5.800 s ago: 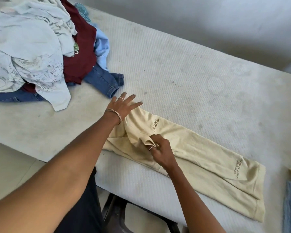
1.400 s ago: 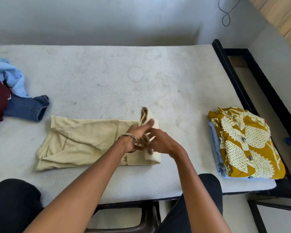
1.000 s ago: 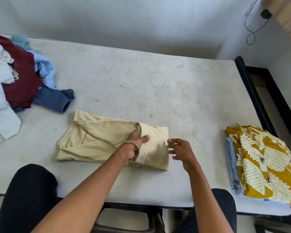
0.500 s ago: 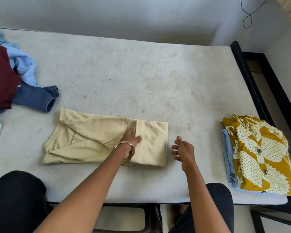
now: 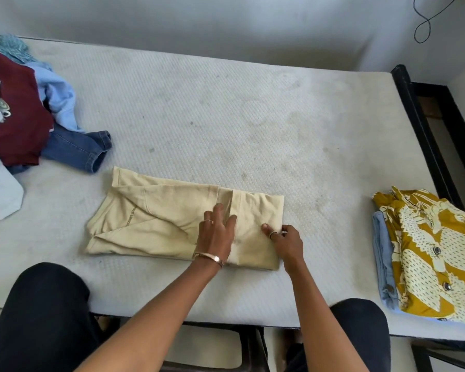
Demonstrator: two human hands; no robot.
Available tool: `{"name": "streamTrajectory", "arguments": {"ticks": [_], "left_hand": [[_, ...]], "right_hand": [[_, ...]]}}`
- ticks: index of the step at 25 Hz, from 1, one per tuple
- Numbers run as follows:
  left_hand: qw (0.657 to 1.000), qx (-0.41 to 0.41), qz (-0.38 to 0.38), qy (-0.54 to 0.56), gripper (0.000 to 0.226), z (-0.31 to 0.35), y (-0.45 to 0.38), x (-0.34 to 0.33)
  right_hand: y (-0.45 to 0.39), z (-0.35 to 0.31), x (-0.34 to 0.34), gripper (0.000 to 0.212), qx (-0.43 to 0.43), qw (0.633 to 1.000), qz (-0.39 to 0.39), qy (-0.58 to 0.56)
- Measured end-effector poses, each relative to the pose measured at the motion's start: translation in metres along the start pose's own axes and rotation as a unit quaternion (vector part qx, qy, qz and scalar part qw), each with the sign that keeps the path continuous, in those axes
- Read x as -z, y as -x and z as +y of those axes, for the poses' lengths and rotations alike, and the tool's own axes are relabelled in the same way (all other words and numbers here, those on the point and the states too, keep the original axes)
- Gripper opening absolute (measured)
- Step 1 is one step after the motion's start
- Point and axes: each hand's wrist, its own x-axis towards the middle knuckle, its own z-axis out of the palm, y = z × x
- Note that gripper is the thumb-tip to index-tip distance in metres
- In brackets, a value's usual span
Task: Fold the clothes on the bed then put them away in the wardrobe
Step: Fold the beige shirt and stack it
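Beige trousers (image 5: 156, 218) lie folded lengthwise near the front edge of the mattress (image 5: 253, 124), their right end doubled back over the middle. My left hand (image 5: 217, 232) presses flat on the folded-over flap, fingers straight. My right hand (image 5: 283, 241) pinches the flap's right edge, thumb on top and fingers curled under the fold. A heap of unfolded clothes (image 5: 19, 116) sits at the far left: maroon top, light blue shirts, blue jeans. A stack of folded clothes (image 5: 430, 251), a mustard patterned shirt on a light blue piece, rests at the right front corner.
The black bed frame (image 5: 424, 135) runs along the mattress's right side, with floor beyond it. A grey wall stands behind the bed, and a black cable (image 5: 424, 25) hangs on it at the upper right. My knees in dark trousers meet the bed's front edge.
My right hand moved left from the bare mattress onto the trousers' folded edge and took hold of it. My left hand stays pressed on the flap, fingers spread a little further.
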Motion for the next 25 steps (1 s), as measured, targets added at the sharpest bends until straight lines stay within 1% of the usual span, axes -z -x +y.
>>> {"name": "streamTrajectory", "arguments": {"ticks": [1,2,3,4,5,6,7,8,9,10,11,12,13,14,15,16,18,20,21,22,23,24,25], "left_hand": [[0.994,-0.072,0.024,-0.077,0.039,0.003,0.003,-0.001],[0.981,-0.139,0.013,-0.137,0.034,0.005,0.003,-0.001],[0.974,-0.159,-0.047,-0.153,0.035,0.009,0.005,-0.002],[0.975,-0.127,-0.117,-0.138,0.037,0.014,0.006,-0.001],[0.977,-0.072,-0.171,-0.102,0.037,0.021,0.006,0.002],[0.982,-0.014,-0.185,-0.032,0.035,0.031,0.003,0.008],[0.985,0.042,-0.155,0.065,0.031,0.042,-0.001,0.017],[0.97,0.104,-0.121,0.184,0.027,0.054,-0.007,0.026],[0.935,0.171,-0.11,0.291,0.03,0.061,-0.015,0.037],[0.888,0.241,-0.116,0.374,0.038,0.064,-0.025,0.046],[0.848,0.294,-0.129,0.423,0.044,0.061,-0.033,0.052],[0.82,0.324,-0.138,0.451,0.047,0.053,-0.036,0.053],[0.803,0.34,-0.143,0.469,0.048,0.044,-0.038,0.055],[0.792,0.349,-0.138,0.482,0.048,0.036,-0.038,0.056],[0.789,0.35,-0.122,0.49,0.047,0.027,-0.038,0.056],[0.795,0.343,-0.103,0.49,0.047,0.015,-0.038,0.06],[0.818,0.308,-0.069,0.48,0.051,-0.013,-0.038,0.082],[0.837,0.269,-0.05,0.473,0.05,-0.049,-0.035,0.115],[0.841,0.262,-0.035,0.472,0.043,-0.074,-0.032,0.128],[0.836,0.268,-0.014,0.478,0.033,-0.102,-0.027,0.137],[0.822,0.286,0.01,0.492,0.024,-0.128,-0.019,0.145],[0.806,0.31,0.037,0.503,0.021,-0.157,-0.011,0.148],[0.796,0.336,0.053,0.501,0.024,-0.184,-0.002,0.146]], "right_hand": [[0.002,0.001,0.0,0.045,-0.008,0.999,-0.014,-0.043],[0.003,0.002,0.002,0.044,-0.015,0.997,-0.026,-0.07],[0.004,0.002,0.003,0.042,-0.017,0.996,-0.038,-0.083],[0.007,0.0,0.005,0.042,-0.014,0.996,-0.044,-0.081],[0.01,-0.003,0.006,0.042,-0.005,0.996,-0.044,-0.073],[0.014,-0.008,0.005,0.042,0.01,0.998,-0.036,-0.054],[0.019,-0.016,0.005,0.041,0.036,0.998,-0.029,-0.03],[0.026,-0.024,0.004,0.04,0.072,0.997,-0.025,-0.003],[0.033,-0.034,0.004,0.038,0.109,0.993,-0.036,0.019],[0.037,-0.041,0.006,0.038,0.14,0.988,-0.065,0.027],[0.041,-0.045,0.01,0.038,0.162,0.98,-0.116,0.019],[0.045,-0.047,0.016,0.039,0.177,0.967,-0.181,0.005],[0.049,-0.048,0.023,0.039,0.186,0.95,-0.251,-0.012],[0.052,-0.048,0.029,0.039,0.186,0.935,-0.301,-0.029],[0.053,-0.046,0.035,0.039,0.177,0.928,-0.324,-0.056],[0.053,-0.045,0.038,0.036,0.163,0.93,-0.317,-0.089],[0.05,-0.041,0.036,0.031,0.125,0.945,-0.263,-0.151],[0.045,-0.038,0.023,0.031,0.1,0.958,-0.232,-0.136],[0.044,-0.039,0.011,0.032,0.093,0.961,-0.234,-0.117],[0.044,-0.043,-0.003,0.031,0.089,0.961,-0.241,-0.099],[0.046,-0.047,-0.017,0.031,0.087,0.961,-0.246,-0.09],[0.049,-0.054,-0.033,0.03,0.088,0.96,-0.251,-0.085],[0.051,-0.062,-0.051,0.029,0.089,0.96,-0.254,-0.08]]}}
